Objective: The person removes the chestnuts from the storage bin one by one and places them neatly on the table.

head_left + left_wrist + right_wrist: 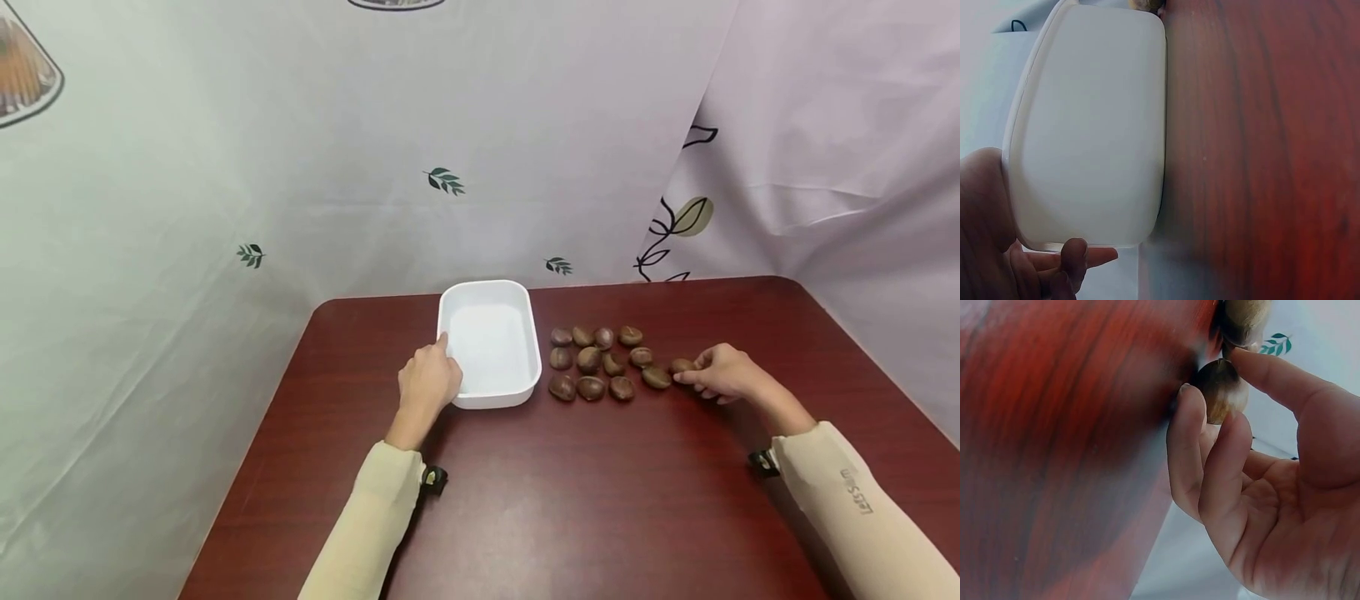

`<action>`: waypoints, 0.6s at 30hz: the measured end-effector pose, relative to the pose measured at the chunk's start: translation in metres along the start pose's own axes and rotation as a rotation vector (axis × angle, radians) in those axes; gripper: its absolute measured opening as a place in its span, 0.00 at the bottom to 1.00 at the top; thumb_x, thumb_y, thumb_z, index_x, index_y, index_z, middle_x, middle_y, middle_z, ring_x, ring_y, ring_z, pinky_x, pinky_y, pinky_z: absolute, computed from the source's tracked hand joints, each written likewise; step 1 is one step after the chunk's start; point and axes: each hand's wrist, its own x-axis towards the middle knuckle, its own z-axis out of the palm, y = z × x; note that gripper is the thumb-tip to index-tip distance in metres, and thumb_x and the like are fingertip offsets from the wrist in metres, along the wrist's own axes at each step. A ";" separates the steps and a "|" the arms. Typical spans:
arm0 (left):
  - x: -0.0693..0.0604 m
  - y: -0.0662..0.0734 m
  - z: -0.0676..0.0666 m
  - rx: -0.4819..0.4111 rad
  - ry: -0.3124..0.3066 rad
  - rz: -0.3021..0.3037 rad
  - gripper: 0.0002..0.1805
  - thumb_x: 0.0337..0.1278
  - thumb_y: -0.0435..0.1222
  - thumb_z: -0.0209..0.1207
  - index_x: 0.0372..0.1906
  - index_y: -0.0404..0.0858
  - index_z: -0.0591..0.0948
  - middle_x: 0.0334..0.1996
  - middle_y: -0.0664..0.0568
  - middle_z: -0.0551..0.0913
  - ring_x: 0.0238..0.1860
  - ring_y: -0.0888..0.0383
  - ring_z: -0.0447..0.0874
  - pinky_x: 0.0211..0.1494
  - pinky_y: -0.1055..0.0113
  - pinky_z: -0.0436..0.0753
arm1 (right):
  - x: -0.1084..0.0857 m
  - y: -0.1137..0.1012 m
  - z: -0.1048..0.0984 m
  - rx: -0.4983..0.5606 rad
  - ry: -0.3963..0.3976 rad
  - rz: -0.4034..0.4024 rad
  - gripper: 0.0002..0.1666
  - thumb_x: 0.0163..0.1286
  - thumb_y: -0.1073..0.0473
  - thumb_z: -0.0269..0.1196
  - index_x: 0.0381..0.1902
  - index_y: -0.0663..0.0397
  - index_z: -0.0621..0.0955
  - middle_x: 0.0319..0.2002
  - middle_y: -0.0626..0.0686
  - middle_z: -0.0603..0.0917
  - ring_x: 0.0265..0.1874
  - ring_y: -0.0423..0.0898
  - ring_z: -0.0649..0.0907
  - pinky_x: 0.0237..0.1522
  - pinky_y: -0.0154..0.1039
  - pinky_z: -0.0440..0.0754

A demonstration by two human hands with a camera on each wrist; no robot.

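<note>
A white rectangular tray [491, 400] stands on the table, and nothing lies inside it. My left hand [430, 377] holds its near left side, index finger at the rim; in the left wrist view the tray's outer wall [1094, 125] fills the middle, with fingers [1074, 256] bent by its end. Right of the tray, several brown chestnuts [590, 360] lie grouped in rough rows. At the right end of the group my right hand [723, 372] pinches one chestnut [1225, 394] between thumb and fingers, close to the tabletop. Another chestnut [656, 377] lies just left of it.
The dark red wooden table [592, 500] has rounded far corners. Behind it and on both sides hangs a pale curtain [337, 167] with printed leaves. A dark wrist strap [433, 479] shows at the left cuff, another [763, 464] at the right.
</note>
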 end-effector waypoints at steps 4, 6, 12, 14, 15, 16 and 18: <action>-0.001 0.001 0.002 -0.006 -0.006 -0.003 0.29 0.63 0.37 0.47 0.70 0.43 0.72 0.51 0.41 0.84 0.44 0.39 0.85 0.39 0.43 0.80 | -0.001 0.002 0.000 -0.004 0.000 0.004 0.24 0.65 0.48 0.67 0.40 0.68 0.77 0.25 0.49 0.84 0.24 0.43 0.85 0.25 0.43 0.83; -0.001 0.002 0.002 -0.006 -0.003 0.001 0.29 0.63 0.37 0.47 0.70 0.42 0.73 0.51 0.40 0.84 0.44 0.38 0.85 0.40 0.42 0.80 | -0.002 0.002 0.000 -0.005 0.001 0.005 0.25 0.65 0.49 0.67 0.40 0.68 0.77 0.24 0.48 0.84 0.24 0.43 0.85 0.25 0.43 0.84; -0.001 0.003 0.003 -0.037 0.012 0.006 0.28 0.62 0.37 0.47 0.68 0.43 0.74 0.51 0.41 0.84 0.43 0.38 0.85 0.39 0.42 0.80 | -0.008 0.005 -0.002 -0.036 0.027 0.009 0.30 0.65 0.46 0.67 0.45 0.72 0.76 0.26 0.50 0.85 0.24 0.44 0.85 0.25 0.43 0.84; -0.001 0.002 0.004 -0.064 0.018 -0.002 0.28 0.63 0.38 0.46 0.68 0.44 0.75 0.52 0.40 0.84 0.43 0.38 0.85 0.39 0.42 0.80 | -0.012 0.005 -0.004 -0.086 0.071 -0.006 0.32 0.65 0.45 0.66 0.45 0.74 0.77 0.27 0.53 0.85 0.26 0.47 0.85 0.27 0.45 0.83; -0.001 0.001 0.005 -0.080 0.022 -0.010 0.27 0.64 0.39 0.46 0.68 0.44 0.76 0.53 0.40 0.84 0.42 0.38 0.85 0.39 0.42 0.80 | -0.014 0.004 -0.005 -0.119 0.108 -0.017 0.33 0.65 0.44 0.66 0.45 0.73 0.78 0.29 0.56 0.86 0.29 0.51 0.85 0.28 0.46 0.83; -0.001 0.001 0.005 -0.095 0.023 -0.015 0.27 0.65 0.40 0.45 0.68 0.45 0.76 0.53 0.39 0.84 0.42 0.38 0.85 0.39 0.42 0.80 | -0.017 0.003 -0.006 -0.148 0.146 -0.027 0.33 0.65 0.43 0.66 0.45 0.73 0.79 0.32 0.59 0.86 0.31 0.55 0.85 0.29 0.48 0.82; -0.001 -0.002 0.005 -0.127 0.024 -0.031 0.26 0.68 0.41 0.43 0.68 0.46 0.76 0.54 0.38 0.83 0.43 0.37 0.85 0.40 0.41 0.80 | -0.022 -0.002 -0.006 -0.200 0.228 -0.063 0.31 0.65 0.44 0.65 0.44 0.71 0.81 0.36 0.62 0.86 0.37 0.62 0.84 0.32 0.52 0.80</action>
